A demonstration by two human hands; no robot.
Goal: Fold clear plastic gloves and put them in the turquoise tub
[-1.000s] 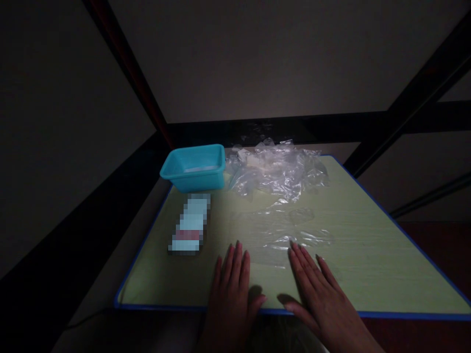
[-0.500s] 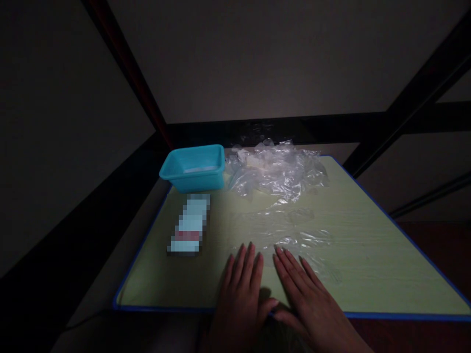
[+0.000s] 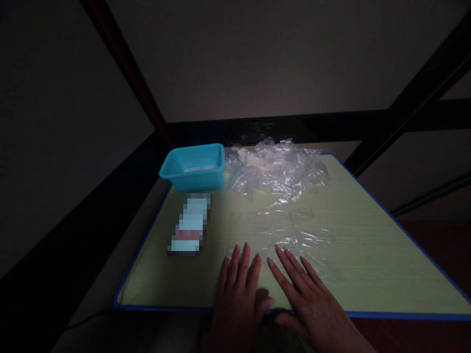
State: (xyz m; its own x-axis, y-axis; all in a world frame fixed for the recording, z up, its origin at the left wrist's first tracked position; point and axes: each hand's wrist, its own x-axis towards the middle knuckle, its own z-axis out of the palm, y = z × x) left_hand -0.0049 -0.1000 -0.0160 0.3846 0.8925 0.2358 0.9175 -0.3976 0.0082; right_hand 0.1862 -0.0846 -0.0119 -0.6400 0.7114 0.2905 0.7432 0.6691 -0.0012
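Observation:
A thin clear plastic piece (image 3: 290, 235), wrinkled and roughly glove-shaped, lies flat on the table. My left hand (image 3: 239, 294) rests palm down at its near left edge, fingers stretched out. To the right, my right hand (image 3: 309, 294) also lies palm down with spread fingers, its fingertips touching the plastic's near side. Neither hand grips anything. Farther back sits a crumpled heap of clear plastic (image 3: 283, 171), with a whitish piece among it.
A blue plastic basket (image 3: 196, 181) stands at the table's back left, something white inside. Nearer is a phone-like object (image 3: 191, 223), its surface pixelated. The yellowish table (image 3: 386, 274) has a blue edge; walls with dark beams rise behind.
My left hand has shifted slightly left, and its fingers are a little more apart. The index finger of my right hand has spread to the left. The plastic looks nearly unchanged.

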